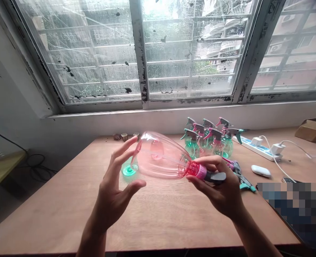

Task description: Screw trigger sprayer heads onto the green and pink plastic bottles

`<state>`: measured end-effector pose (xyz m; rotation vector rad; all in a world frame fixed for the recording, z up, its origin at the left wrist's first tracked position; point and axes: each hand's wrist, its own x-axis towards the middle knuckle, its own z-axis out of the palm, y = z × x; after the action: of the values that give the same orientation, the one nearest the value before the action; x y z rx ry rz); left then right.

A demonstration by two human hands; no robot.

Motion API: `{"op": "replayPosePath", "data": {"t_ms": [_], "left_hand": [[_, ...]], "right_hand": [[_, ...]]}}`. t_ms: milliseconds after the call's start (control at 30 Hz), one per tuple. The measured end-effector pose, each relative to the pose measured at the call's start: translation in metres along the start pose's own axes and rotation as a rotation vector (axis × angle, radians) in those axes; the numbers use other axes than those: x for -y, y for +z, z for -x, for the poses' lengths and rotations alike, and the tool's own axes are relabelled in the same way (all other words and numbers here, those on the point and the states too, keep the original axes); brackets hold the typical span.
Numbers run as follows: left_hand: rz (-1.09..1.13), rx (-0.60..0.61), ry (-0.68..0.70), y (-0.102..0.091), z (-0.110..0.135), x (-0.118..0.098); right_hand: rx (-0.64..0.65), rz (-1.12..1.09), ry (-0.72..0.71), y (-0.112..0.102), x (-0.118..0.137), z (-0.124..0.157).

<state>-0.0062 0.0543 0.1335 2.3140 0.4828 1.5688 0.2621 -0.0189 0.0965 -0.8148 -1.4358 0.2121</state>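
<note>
A clear pink spray bottle (160, 157) hangs tilted on its side above the table, its base toward the left. My right hand (222, 189) grips it at the neck, with thumb and fingers around the pink collar (199, 170) and the grey spray head (215, 176). Beside the base, my left hand (117, 182) is open, thumb and fingers spread; its fingertips are close to the bottle, and I cannot tell whether they touch. Behind that hand stands a clear green bottle (129, 170). A round pink shape shows through the held bottle.
Several green and pink spray bottles (207, 142) with trigger heads stand at the back. Loose spray heads (245, 182) lie right of my right hand. Further right are a power strip (259, 148) with cables, a white case (261, 171) and a cardboard box (313, 129).
</note>
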Motion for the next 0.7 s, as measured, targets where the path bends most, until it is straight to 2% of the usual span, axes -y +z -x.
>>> {"op": "replayPosePath", "data": {"t_ms": [100,167,367,467,700], "left_hand": [[-0.023,-0.029,-0.095,0.0006,-0.0006,0.0025],[-0.035,-0.049,-0.127,0.0004,-0.0011,0.0032],[-0.04,-0.037,0.006,-0.0047,-0.0022,0.0019],[-0.029,-0.017,0.016,-0.0044,-0.0021,0.0009],[0.058,-0.036,-0.112,0.0024,-0.0005,0.0023]], "right_hand": [[0.037,0.118,-0.119,0.0017,-0.0058,0.0021],[0.05,0.129,-0.13,0.003,-0.0072,0.0023],[0.055,-0.166,0.126,0.0044,0.0009,-0.0009],[0.057,-0.247,0.176,0.0036,0.0027,-0.0015],[0.055,0.094,-0.103,0.0043,-0.0064,0.0037]]}}
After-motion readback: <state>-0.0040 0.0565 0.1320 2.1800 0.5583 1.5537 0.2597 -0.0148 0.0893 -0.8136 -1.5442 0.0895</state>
